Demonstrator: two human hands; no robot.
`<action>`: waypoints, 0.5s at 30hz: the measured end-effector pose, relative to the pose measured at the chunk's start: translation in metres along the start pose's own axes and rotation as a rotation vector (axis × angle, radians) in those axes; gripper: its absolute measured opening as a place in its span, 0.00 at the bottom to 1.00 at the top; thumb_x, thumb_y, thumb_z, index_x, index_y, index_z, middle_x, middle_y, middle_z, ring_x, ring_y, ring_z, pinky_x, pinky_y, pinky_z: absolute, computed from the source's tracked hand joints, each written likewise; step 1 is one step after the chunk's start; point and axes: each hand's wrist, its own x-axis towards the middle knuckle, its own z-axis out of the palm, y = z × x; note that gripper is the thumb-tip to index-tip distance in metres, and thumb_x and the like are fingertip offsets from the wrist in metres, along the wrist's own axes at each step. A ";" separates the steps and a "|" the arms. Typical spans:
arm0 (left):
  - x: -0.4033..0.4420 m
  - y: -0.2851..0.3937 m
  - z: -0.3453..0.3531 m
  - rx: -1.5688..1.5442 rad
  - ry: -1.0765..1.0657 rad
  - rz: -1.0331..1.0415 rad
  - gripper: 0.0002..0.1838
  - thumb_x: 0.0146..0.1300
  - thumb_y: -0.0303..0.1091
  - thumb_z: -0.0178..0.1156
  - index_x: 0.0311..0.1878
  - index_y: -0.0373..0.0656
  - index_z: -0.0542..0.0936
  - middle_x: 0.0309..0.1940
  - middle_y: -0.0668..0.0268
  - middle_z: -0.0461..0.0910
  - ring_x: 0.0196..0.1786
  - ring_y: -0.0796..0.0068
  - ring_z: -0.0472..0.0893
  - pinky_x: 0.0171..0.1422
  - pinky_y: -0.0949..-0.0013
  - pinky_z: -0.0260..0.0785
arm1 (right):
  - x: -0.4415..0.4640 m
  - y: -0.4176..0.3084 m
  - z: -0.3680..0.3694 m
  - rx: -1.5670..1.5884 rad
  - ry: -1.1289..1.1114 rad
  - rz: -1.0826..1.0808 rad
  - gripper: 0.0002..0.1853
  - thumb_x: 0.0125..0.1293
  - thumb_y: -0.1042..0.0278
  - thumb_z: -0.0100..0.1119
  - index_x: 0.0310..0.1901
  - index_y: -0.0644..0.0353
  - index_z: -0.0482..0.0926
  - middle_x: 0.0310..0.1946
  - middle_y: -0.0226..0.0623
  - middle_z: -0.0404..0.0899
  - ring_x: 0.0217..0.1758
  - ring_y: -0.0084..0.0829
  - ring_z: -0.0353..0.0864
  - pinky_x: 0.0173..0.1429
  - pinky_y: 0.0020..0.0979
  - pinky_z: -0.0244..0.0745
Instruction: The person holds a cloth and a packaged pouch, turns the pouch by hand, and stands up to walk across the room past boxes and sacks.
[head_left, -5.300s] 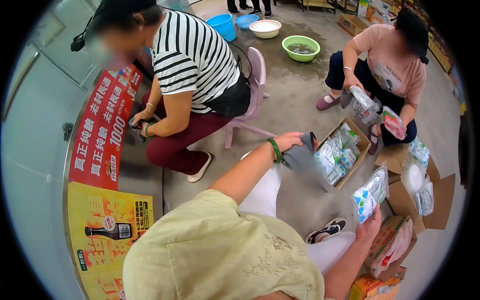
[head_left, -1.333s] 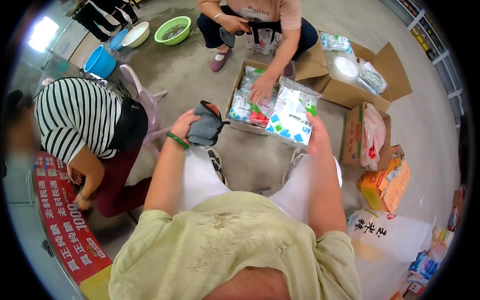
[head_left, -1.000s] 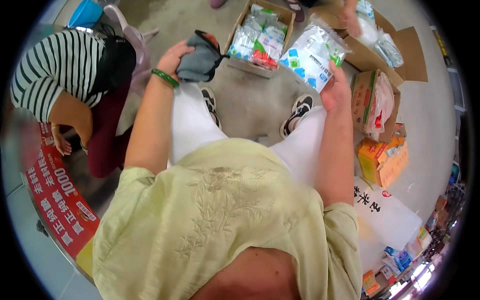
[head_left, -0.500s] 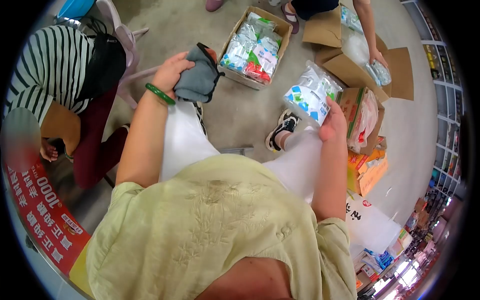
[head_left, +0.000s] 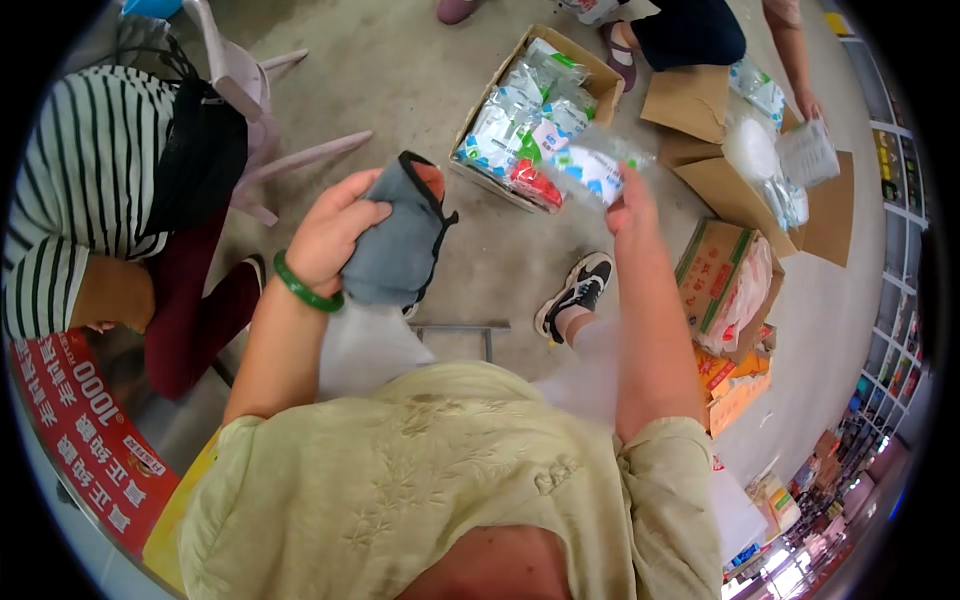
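While the left hand [head_left: 340, 232] grips a grey cloth [head_left: 393, 240], the right hand [head_left: 633, 207] holds out a packet [head_left: 592, 172]

With its thumb laid across the front, the left hand grasps the grey cloth, whose dark-edged opening shows an orange lining; a green bangle [head_left: 302, 288] sits at that wrist. The right hand grips one end of the white-and-blue plastic packet, held by the near right corner of a cardboard box [head_left: 606, 84] full of similar packets, one of them partly red. Blur on the packet makes it hard to tell whether it touches the box. Farther right stands an open carton [head_left: 688, 100] holding a white round bundle [head_left: 750, 150] and more packets; at its far side a co-worker's hand [head_left: 808, 103] has hold of another packet [head_left: 814, 156]. Nearer, a smaller carton [head_left: 712, 262] with a pink bag [head_left: 748, 300] stands beside an orange box [head_left: 740, 388]. At left, a person in a striped shirt [head_left: 85, 170] is at a pale pink chair [head_left: 236, 75].
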 end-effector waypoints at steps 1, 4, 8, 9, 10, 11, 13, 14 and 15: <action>0.000 -0.001 -0.001 -0.004 0.007 -0.011 0.21 0.58 0.21 0.45 0.57 0.32 0.70 0.49 0.59 0.77 0.49 0.72 0.77 0.55 0.71 0.68 | 0.021 -0.003 0.005 -0.003 -0.052 -0.022 0.14 0.67 0.66 0.50 0.50 0.66 0.71 0.46 0.44 0.77 0.47 0.39 0.79 0.52 0.42 0.76; 0.000 -0.004 -0.005 0.000 0.150 -0.059 0.23 0.58 0.21 0.46 0.59 0.31 0.67 0.48 0.58 0.77 0.49 0.71 0.78 0.56 0.71 0.68 | 0.049 -0.018 0.041 -0.029 -0.082 -0.056 0.14 0.68 0.65 0.49 0.49 0.66 0.71 0.46 0.43 0.77 0.46 0.39 0.79 0.50 0.42 0.77; 0.007 0.000 0.001 -0.002 0.201 -0.133 0.21 0.58 0.19 0.46 0.58 0.33 0.69 0.47 0.63 0.77 0.48 0.75 0.77 0.54 0.75 0.67 | 0.089 -0.027 0.079 -0.204 -0.098 0.195 0.12 0.67 0.66 0.51 0.44 0.66 0.73 0.38 0.44 0.78 0.40 0.40 0.81 0.45 0.45 0.80; 0.009 0.001 0.003 -0.004 0.212 -0.142 0.21 0.58 0.19 0.46 0.58 0.33 0.69 0.47 0.63 0.77 0.48 0.75 0.77 0.54 0.75 0.67 | 0.093 -0.027 0.088 -0.208 -0.097 0.209 0.12 0.67 0.66 0.51 0.44 0.66 0.73 0.38 0.44 0.78 0.40 0.40 0.81 0.45 0.45 0.80; 0.012 0.002 0.004 -0.003 0.229 -0.163 0.22 0.58 0.19 0.46 0.58 0.32 0.69 0.47 0.63 0.77 0.48 0.75 0.77 0.54 0.74 0.67 | 0.098 -0.025 0.098 -0.245 -0.110 0.223 0.12 0.67 0.65 0.49 0.45 0.66 0.72 0.38 0.44 0.78 0.39 0.39 0.80 0.43 0.44 0.80; 0.015 0.004 0.006 0.000 0.247 -0.181 0.22 0.58 0.19 0.46 0.58 0.32 0.68 0.47 0.63 0.77 0.48 0.75 0.77 0.55 0.74 0.67 | 0.106 -0.023 0.106 -0.281 -0.127 0.235 0.13 0.67 0.65 0.48 0.45 0.66 0.71 0.38 0.45 0.78 0.38 0.38 0.80 0.40 0.43 0.80; 0.018 0.008 0.011 -0.032 0.270 -0.201 0.23 0.58 0.19 0.45 0.59 0.32 0.68 0.48 0.62 0.77 0.49 0.75 0.76 0.56 0.74 0.66 | 0.144 -0.013 0.112 -0.339 -0.187 0.244 0.12 0.67 0.65 0.47 0.44 0.66 0.71 0.36 0.45 0.78 0.37 0.40 0.80 0.41 0.43 0.80; 0.020 0.009 0.013 -0.024 0.290 -0.220 0.23 0.58 0.19 0.45 0.59 0.32 0.68 0.48 0.62 0.76 0.50 0.75 0.76 0.56 0.74 0.65 | 0.160 -0.009 0.119 -0.329 -0.188 0.257 0.12 0.67 0.65 0.47 0.45 0.66 0.71 0.38 0.45 0.78 0.39 0.40 0.80 0.41 0.44 0.80; 0.022 0.009 0.014 -0.016 0.310 -0.237 0.23 0.58 0.19 0.44 0.59 0.32 0.68 0.49 0.62 0.76 0.50 0.75 0.75 0.56 0.74 0.65 | 0.174 -0.004 0.122 -0.320 -0.188 0.270 0.13 0.67 0.65 0.47 0.46 0.66 0.71 0.39 0.45 0.77 0.40 0.41 0.80 0.42 0.45 0.79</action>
